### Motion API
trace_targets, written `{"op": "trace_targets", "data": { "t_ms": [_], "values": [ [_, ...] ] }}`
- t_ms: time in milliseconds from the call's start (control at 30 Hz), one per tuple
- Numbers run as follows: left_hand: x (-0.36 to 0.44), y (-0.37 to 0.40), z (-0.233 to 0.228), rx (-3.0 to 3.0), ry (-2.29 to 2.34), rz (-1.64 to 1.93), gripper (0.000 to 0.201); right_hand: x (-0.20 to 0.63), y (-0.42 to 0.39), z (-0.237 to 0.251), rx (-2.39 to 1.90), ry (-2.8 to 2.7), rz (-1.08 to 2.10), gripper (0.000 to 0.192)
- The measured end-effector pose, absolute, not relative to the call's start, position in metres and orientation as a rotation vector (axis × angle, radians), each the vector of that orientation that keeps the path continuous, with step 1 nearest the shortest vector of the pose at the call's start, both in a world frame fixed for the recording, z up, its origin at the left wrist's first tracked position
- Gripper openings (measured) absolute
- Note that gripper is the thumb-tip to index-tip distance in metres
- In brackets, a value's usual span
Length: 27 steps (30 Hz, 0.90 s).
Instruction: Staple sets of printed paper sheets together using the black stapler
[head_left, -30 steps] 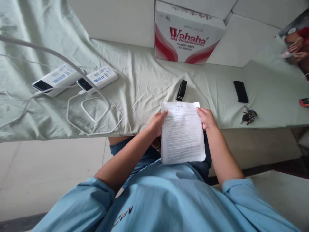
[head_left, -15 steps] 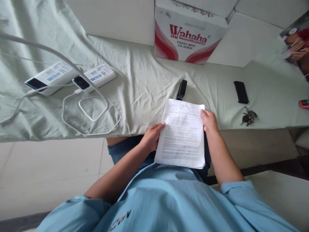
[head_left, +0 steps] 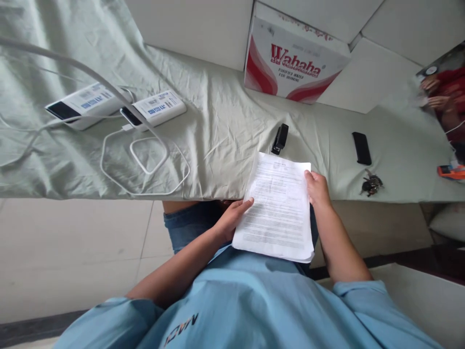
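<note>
A stack of printed papers [head_left: 274,208] rests over my lap at the table's front edge, its text side up. My left hand [head_left: 233,218] grips the stack's left edge, thumb on top and the other fingers hidden beneath. On the opposite side, my right hand [head_left: 317,188] pinches the upper right edge with its thumb on the top sheet. Just beyond the papers' top edge lies a black stapler [head_left: 280,139] on the green cloth, touched by neither hand.
Two white power banks [head_left: 87,104] with white cables lie at left. A Wahaba-printed carton [head_left: 290,63] stands at the back. To the right are a black phone [head_left: 361,148], a bunch of keys [head_left: 371,184] and an orange object [head_left: 450,172]. Another person's hands [head_left: 436,97] show at far right.
The view has shifted and tilted slightly. My left hand has slid a little lower along the papers' left edge, its thumb reaching further over the sheet. Both hands keep hold of the stack.
</note>
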<state>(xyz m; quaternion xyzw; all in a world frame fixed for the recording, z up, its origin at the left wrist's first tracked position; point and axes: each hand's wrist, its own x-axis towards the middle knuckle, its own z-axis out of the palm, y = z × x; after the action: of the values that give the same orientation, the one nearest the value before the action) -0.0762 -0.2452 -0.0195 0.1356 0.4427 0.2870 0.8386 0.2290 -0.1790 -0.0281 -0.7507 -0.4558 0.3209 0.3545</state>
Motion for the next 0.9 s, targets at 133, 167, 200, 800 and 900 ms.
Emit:
{"op": "trace_targets", "data": {
  "t_ms": [133,167,200,800,900],
  "values": [
    [-0.072,-0.252,-0.029,0.257,0.933,0.542,0.039,0.226,-0.185,-0.027,-1.960,-1.163,0.756,0.048],
    [-0.072,-0.253,-0.032,0.274,0.936,0.543,0.040,0.226,-0.186,-0.026,-1.979,-1.187,0.743,0.046],
    [-0.071,-0.254,-0.034,0.295,0.934,0.547,0.041,0.227,-0.185,-0.025,-2.006,-1.223,0.713,0.044],
    [-0.072,-0.243,-0.007,0.267,0.960,0.540,0.024,0.175,0.019,-0.034,-1.931,-1.646,0.710,0.087],
    [-0.071,-0.242,-0.007,0.264,0.946,0.550,0.023,0.168,0.018,-0.036,-1.964,-1.696,0.673,0.080]
  ]
}}
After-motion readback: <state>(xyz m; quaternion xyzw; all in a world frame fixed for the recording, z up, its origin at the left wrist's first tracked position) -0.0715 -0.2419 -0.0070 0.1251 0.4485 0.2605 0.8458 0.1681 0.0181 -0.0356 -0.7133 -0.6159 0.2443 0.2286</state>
